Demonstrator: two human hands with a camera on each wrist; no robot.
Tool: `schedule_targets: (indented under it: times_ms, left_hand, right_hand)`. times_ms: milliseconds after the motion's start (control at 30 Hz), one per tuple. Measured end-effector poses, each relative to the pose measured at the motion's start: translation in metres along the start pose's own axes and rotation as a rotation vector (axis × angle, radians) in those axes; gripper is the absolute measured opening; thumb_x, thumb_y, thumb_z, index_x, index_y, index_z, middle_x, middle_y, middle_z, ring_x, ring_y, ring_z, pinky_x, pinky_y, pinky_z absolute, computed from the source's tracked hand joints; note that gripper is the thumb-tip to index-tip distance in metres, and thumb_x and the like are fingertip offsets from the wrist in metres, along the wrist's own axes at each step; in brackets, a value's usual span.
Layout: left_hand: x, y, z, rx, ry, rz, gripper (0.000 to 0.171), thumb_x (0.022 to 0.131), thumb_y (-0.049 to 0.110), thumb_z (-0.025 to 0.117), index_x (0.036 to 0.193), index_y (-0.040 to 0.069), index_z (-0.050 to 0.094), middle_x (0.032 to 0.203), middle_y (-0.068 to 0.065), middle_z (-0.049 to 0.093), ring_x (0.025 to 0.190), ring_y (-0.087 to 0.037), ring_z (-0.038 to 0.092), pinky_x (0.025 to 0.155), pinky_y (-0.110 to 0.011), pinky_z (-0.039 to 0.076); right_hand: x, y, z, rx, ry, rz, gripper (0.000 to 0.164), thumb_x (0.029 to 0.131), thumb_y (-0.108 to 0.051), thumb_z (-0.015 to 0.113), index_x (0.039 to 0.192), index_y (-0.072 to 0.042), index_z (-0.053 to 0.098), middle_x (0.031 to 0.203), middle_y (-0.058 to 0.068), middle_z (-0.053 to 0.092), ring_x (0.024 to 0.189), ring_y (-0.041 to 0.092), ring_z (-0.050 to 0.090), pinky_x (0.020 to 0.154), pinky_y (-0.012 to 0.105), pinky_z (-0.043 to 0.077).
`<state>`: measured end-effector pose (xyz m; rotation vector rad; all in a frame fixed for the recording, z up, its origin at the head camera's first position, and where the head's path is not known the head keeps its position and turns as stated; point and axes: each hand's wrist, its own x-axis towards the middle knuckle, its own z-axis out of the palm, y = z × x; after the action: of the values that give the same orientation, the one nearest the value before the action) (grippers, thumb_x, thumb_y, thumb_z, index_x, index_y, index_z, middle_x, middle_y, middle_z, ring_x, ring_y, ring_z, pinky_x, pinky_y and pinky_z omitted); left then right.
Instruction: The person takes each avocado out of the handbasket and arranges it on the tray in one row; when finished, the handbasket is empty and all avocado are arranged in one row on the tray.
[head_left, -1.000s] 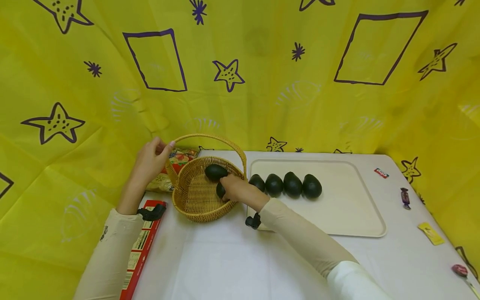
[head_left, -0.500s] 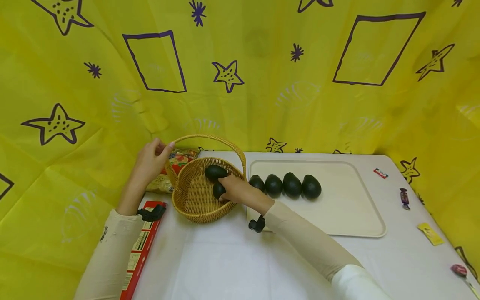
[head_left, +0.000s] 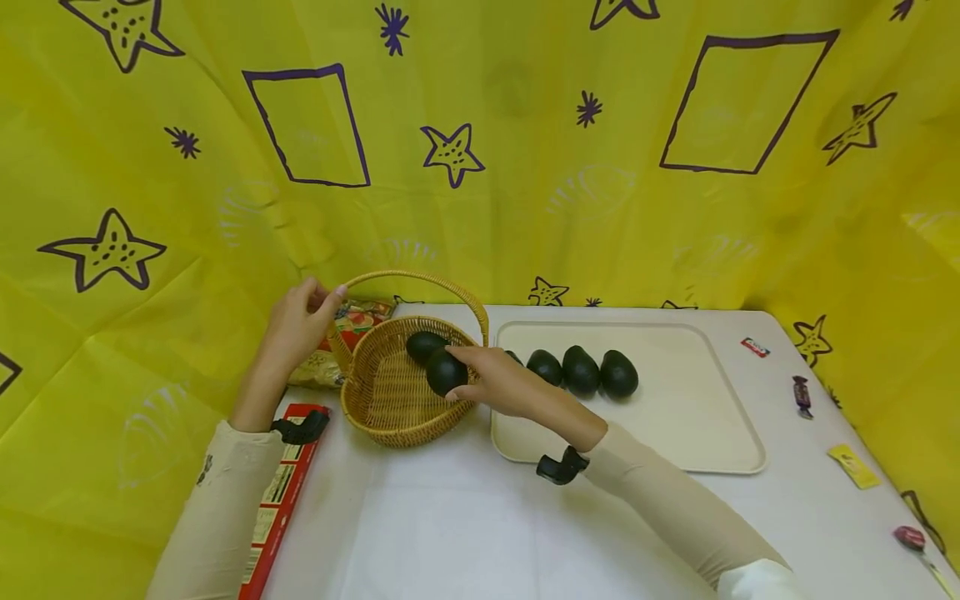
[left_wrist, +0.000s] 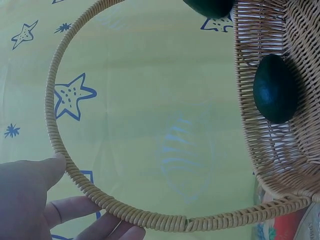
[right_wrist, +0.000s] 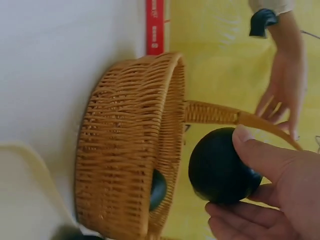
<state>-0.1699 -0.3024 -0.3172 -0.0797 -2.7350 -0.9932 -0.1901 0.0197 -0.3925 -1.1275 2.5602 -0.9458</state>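
Observation:
My left hand (head_left: 300, 325) holds the left side of the wicker basket's arched handle (left_wrist: 150, 220), thumb and fingers around it. My right hand (head_left: 498, 379) grips a dark green avocado (head_left: 446, 372), which shows above the right part of the basket (head_left: 408, 435). From the right wrist view, this avocado (right_wrist: 220, 165) sits between thumb and fingers, outside the basket's opening. Another avocado (left_wrist: 276, 89) lies inside the basket against the wall. Several more avocados (head_left: 581, 372) stand in a row on the cream tray (head_left: 682, 417), one partly hidden behind my right hand.
A long red box (head_left: 279, 508) lies by my left forearm. Colourful food packets (head_left: 360, 315) sit behind the basket's left side. Small wrapped sweets (head_left: 802, 397) and a lollipop (head_left: 911, 538) line the table's right edge. A yellow patterned curtain (head_left: 517, 225) closes off the back.
My right hand has risen out of the basket with the avocado and drawn slightly right, its forearm shifting right. My left hand stays on the handle.

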Motion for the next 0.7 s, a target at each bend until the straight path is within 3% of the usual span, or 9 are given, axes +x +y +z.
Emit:
schedule_targets:
  times_ms: [333,533,700]
  left_hand:
    - [-0.001,-0.001,0.0,0.007,-0.005,-0.002,0.059,0.111,0.056,0.044,0.115,-0.002,0.057,0.122,-0.028,0.064,0.11,-0.045,0.061,0.084,-0.057,0.052]
    - [-0.001,0.0,0.002,0.015,-0.001,0.008,0.058,0.111,0.055,0.043,0.113,-0.001,0.057,0.117,-0.026,0.064,0.102,-0.041,0.062,0.078,-0.05,0.05]
    - [-0.001,0.002,0.001,0.009,-0.008,0.003,0.06,0.111,0.056,0.043,0.115,-0.002,0.057,0.12,-0.028,0.064,0.105,-0.043,0.061,0.081,-0.053,0.051]
  right_hand:
    - [-0.07,0.018,-0.034,0.001,0.08,-0.07,0.076,0.1,-0.033,0.075,0.163,-0.01,0.04,0.162,0.008,0.048,0.149,0.028,0.047,0.118,0.046,0.043]
    - [-0.116,0.039,-0.059,-0.022,0.204,-0.011,0.076,0.096,-0.033,0.078,0.161,-0.014,0.044,0.16,0.01,0.051,0.147,0.034,0.049,0.115,0.054,0.045]
    - [-0.147,0.064,-0.078,-0.02,0.301,0.077,0.076,0.096,-0.03,0.08,0.161,-0.015,0.045,0.16,0.014,0.05,0.145,0.039,0.05,0.113,0.058,0.045]
